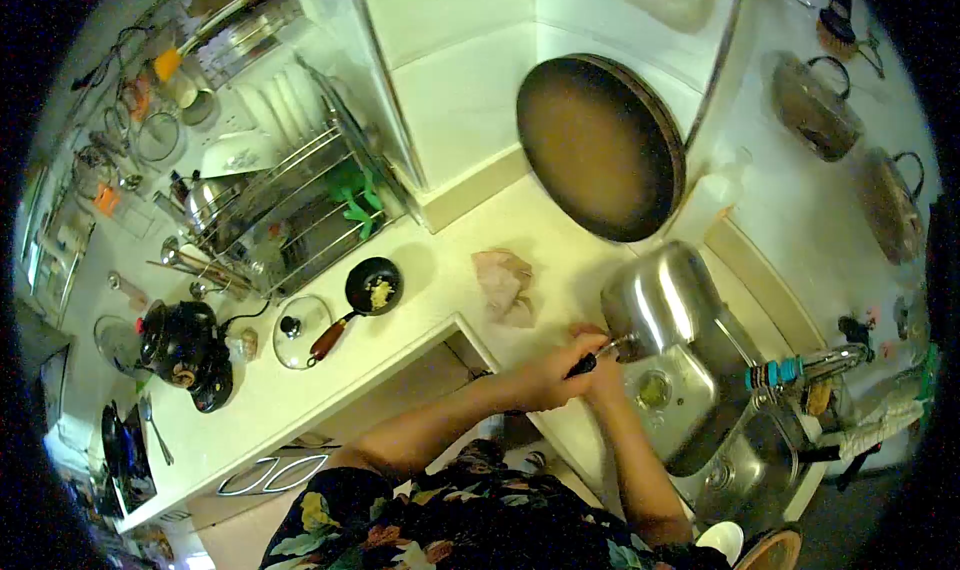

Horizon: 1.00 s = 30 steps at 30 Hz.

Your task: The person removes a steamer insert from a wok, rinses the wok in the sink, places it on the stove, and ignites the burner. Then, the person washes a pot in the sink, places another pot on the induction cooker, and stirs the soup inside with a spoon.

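Both hands are at the left edge of the double steel sink. My left hand [562,372] is wrapped round the black handle of a steel pot [665,295]. My right hand [602,378] is closed beside it; the other hand and the handle partly hide its fingers, so what it grips is unclear. The pot is tilted over the sink basin [690,380], its shiny side showing. A crumpled pinkish-brown paper or cloth [505,287] lies on the counter just beyond the hands.
A large round brown pan [600,148] leans in the corner. A small black pan [374,286] holding pale pieces sits by a glass lid [302,332]. Farther left are a black kettle [180,345] and a dish rack [300,195]. The faucet [805,365] is right.
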Each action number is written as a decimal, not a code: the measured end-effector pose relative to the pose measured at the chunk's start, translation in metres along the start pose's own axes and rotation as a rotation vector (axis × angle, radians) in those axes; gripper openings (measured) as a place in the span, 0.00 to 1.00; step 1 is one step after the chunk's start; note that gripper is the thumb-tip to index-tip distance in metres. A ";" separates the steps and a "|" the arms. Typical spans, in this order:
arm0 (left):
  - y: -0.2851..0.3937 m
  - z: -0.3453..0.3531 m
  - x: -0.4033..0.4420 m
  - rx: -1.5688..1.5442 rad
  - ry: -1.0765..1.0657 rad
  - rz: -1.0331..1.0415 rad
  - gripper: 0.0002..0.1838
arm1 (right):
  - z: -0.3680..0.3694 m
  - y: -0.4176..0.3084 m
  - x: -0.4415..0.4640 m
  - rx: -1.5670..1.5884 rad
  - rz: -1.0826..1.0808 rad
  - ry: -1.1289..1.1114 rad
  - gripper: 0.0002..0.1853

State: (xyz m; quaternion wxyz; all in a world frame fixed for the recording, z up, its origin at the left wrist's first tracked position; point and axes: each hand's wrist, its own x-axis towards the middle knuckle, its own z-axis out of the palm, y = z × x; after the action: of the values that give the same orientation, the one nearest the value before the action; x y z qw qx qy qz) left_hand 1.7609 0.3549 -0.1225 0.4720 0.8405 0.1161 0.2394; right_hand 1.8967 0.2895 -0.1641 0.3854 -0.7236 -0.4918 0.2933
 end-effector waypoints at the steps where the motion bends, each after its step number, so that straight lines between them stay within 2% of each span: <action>1: 0.003 -0.009 -0.003 -0.106 0.003 -0.050 0.28 | 0.023 0.009 0.028 -0.152 -0.308 0.023 0.29; 3: 0.043 -0.045 -0.011 -0.503 -0.186 -0.467 0.27 | 0.049 -0.011 0.074 -0.351 -0.635 -0.043 0.34; 4: 0.053 -0.053 -0.016 -0.677 -0.123 -0.510 0.25 | 0.058 -0.036 0.088 -0.403 -0.651 -0.136 0.37; 6: 0.049 -0.067 -0.026 -0.789 -0.043 -0.513 0.25 | 0.108 -0.025 0.122 -0.092 -0.668 -0.178 0.38; 9: 0.049 -0.089 -0.038 -0.927 0.064 -0.536 0.24 | 0.127 -0.034 0.125 -0.254 -0.753 -0.008 0.33; 11: 0.035 -0.098 -0.050 -1.035 0.118 -0.535 0.25 | 0.122 -0.024 0.126 -0.353 -0.644 -0.033 0.31; 12: 0.021 -0.105 -0.058 -1.057 0.105 -0.570 0.21 | 0.118 -0.014 0.124 -0.405 -0.582 -0.050 0.30; 15: 0.010 -0.113 -0.068 -1.403 0.081 -0.409 0.20 | 0.096 -0.010 0.115 -0.553 -0.397 -0.092 0.27; 16: 0.013 -0.115 -0.070 -1.341 0.085 -0.392 0.18 | 0.082 -0.012 0.113 -0.522 -0.532 0.104 0.21; 19: 0.005 -0.110 -0.071 -1.440 0.031 -0.340 0.18 | 0.047 0.030 0.119 -0.626 -0.555 0.253 0.13; 21: 0.007 -0.104 -0.066 -1.476 0.038 -0.340 0.16 | 0.022 0.037 0.108 -0.294 -0.233 0.240 0.16; 22: 0.006 -0.099 -0.062 -1.520 0.040 -0.334 0.15 | 0.012 0.037 0.100 -0.006 -0.134 0.258 0.17; 23: 0.005 -0.091 -0.058 -1.568 0.041 -0.328 0.14 | 0.001 0.030 0.090 0.290 -0.049 0.306 0.19; 25: -0.006 -0.065 -0.043 -1.771 -0.001 -0.223 0.11 | -0.019 -0.019 0.047 1.133 -0.003 0.443 0.24; 26: -0.007 -0.051 -0.035 -1.872 -0.025 -0.169 0.10 | -0.021 -0.039 0.031 0.859 -0.209 0.557 0.26; 28: 0.003 -0.020 -0.024 -1.825 0.014 -0.318 0.09 | -0.020 -0.064 0.005 0.272 -0.568 0.745 0.29; 30: 0.026 0.005 -0.020 -1.802 0.028 -0.475 0.09 | -0.020 -0.038 0.024 0.154 -0.503 0.827 0.29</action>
State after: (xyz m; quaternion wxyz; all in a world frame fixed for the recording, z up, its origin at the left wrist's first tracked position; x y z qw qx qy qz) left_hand 1.7454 0.3287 -0.1082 0.9814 0.1082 0.0609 0.1465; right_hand 1.9028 0.3147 -0.1220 0.6597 -0.6076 -0.4340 -0.0853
